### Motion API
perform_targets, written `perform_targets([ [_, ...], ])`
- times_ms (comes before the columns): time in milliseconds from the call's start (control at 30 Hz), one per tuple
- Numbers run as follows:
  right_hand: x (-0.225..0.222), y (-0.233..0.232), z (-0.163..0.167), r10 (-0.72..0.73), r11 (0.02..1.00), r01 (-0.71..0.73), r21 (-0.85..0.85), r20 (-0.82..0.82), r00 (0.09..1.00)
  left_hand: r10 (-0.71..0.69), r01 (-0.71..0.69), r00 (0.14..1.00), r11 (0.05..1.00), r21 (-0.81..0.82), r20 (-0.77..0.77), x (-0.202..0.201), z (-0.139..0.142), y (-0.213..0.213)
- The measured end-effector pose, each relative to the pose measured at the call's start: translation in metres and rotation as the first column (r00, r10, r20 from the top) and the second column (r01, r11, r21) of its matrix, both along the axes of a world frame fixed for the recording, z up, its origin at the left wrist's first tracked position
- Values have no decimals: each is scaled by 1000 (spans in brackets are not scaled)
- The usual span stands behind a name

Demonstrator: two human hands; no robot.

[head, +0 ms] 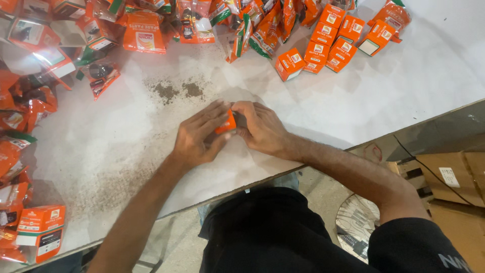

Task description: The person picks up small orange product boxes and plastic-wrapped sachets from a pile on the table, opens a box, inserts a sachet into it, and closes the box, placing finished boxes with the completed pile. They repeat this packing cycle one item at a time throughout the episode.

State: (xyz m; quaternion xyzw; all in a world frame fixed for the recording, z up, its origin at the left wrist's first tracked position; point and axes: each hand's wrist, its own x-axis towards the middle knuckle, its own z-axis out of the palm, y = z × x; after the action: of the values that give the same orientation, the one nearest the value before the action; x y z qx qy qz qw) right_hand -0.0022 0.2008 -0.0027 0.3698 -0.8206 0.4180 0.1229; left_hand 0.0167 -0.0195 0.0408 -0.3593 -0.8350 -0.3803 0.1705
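Two bare hands meet over a white, scuffed tabletop (353, 96), and between their fingers sits a small orange cardboard box (226, 124), resting on or just above the surface. The left hand (199, 136) lies palm down with its fingers stretched flat and close together over the box's left side, the thumb tucked under its near edge. The right hand (262, 129) curls in from the other side, fingertips bent onto the box's top and right end, so both hands are clamped on it. Most of the box is covered; only a strip of orange shows in the gap between the fingertips, and its long axis seems to run away from the person, tilted slightly rightward, though I cannot tell which end is its opening or whether anything is inside. Both forearms come in from the near edge, angled toward each other. Just beyond the fingertips, a patch of dark gritty dust (174, 91) marks the white surface. Farther past the right fingers stands a cluster of small closed orange-and-white cartons (328, 43). Beyond the left fingers, along the far edge, lies a heap of orange plastic pouches (146, 30), some showing dark parts through clear windows. Well to the left of the left hand, more orange pouches (15, 151) and a larger orange carton (40, 237) lie.
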Motion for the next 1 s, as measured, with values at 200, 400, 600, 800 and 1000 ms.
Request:
perform_targets([
  [200,-1,-1,2,19,1000,-19,-1,13,1000,41,-41,999,999,-7,-20,-1,-7,-1],
  [400,0,1,11,53,998,-53,-20,-21,998,-72,62,991,994,-93,-110,-3,-4,-10],
  [600,-1,4,8,103,990,-90,110,-117,988,-111,47,975,951,-304,-194,-1,-2,-16],
  [800,-14,25,23,-448,786,606,120,-565,693,516,-625,738,765,-153,-435,-62,24,-109],
  [1000,-9,3,22,-93,996,92,-14,-161,983,691,-812,544,576,-92,-476,-107,72,-187],
])
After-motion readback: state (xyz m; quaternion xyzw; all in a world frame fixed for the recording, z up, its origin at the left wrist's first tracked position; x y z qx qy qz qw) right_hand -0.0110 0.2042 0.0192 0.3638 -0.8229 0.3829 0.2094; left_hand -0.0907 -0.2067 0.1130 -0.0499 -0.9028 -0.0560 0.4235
